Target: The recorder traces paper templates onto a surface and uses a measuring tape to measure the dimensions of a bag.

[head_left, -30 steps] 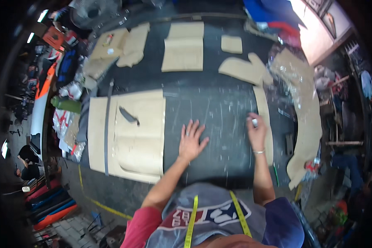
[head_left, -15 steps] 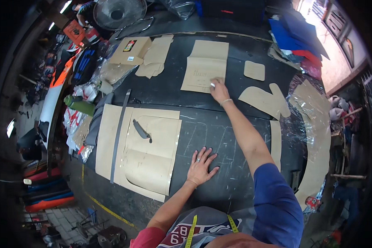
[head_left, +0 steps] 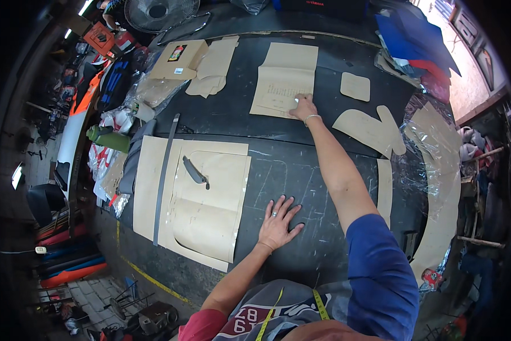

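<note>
My right hand [head_left: 304, 107] reaches far across the dark work table [head_left: 335, 187]. Its closed fingers rest at the near right corner of a creased brown paper sheet [head_left: 285, 72] with handwriting on it. A small white piece [head_left: 297, 100] shows at the fingertips, too small to name surely. My left hand [head_left: 280, 223] lies flat on the table with fingers spread, holding nothing. Left of it are brown paper pattern pieces [head_left: 207, 219], partly overlapping. A dark utility knife [head_left: 195, 170] lies on them, and a long metal ruler [head_left: 165, 182] crosses them lengthwise.
Cut paper shapes [head_left: 362, 132] lie to the right, with a smaller rounded piece [head_left: 355, 86] beyond. A cardboard box [head_left: 176, 59] stands at the back left near a fan [head_left: 156, 12]. Plastic wrap [head_left: 420, 148] and blue sheets [head_left: 414, 42] crowd the right side; a green bottle [head_left: 107, 138] lies left.
The whole view has shifted slightly, so the table sits higher in it. My right hand's fingers have changed their pose at the sheet's corner. My left hand stays flat in place.
</note>
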The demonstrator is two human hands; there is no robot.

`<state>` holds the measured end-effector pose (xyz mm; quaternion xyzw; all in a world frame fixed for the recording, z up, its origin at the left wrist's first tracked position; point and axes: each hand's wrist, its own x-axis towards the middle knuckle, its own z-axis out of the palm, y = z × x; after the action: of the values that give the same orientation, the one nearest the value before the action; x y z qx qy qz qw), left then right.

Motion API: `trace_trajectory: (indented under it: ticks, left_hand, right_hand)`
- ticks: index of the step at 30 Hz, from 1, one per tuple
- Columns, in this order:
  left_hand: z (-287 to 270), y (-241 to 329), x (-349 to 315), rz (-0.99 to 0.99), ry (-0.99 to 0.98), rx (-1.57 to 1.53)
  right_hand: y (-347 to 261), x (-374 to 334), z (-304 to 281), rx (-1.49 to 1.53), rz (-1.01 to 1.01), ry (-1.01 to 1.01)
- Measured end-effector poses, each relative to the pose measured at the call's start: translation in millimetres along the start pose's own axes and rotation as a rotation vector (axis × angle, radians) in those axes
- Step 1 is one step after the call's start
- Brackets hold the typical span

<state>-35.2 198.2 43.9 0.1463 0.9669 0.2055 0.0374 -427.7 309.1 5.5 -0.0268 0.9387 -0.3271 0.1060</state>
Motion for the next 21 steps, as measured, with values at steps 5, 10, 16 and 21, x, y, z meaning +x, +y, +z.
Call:
trace_trajectory:
  ticks: [5, 10, 16, 21]
  left_hand:
    - [-1, -2, 0, -0.007, -0.001, 0.006]
    - [0, 1, 0, 0.002, 0.001, -0.01]
    - [0, -4, -4, -0.014, 0.004, -0.001]
    - [2, 0, -1, 0.016, 0.005, 0.001]
  right_hand:
    - [0, -3, 3, 0.1, 0.0, 0.112]
    - [21, -13, -1, 0.309, -0.125, 0.296]
    - [5, -97, -7, 0.293, -0.489, 0.783]
    - [3, -182, -59, 0.241, -0.594, 0.997]
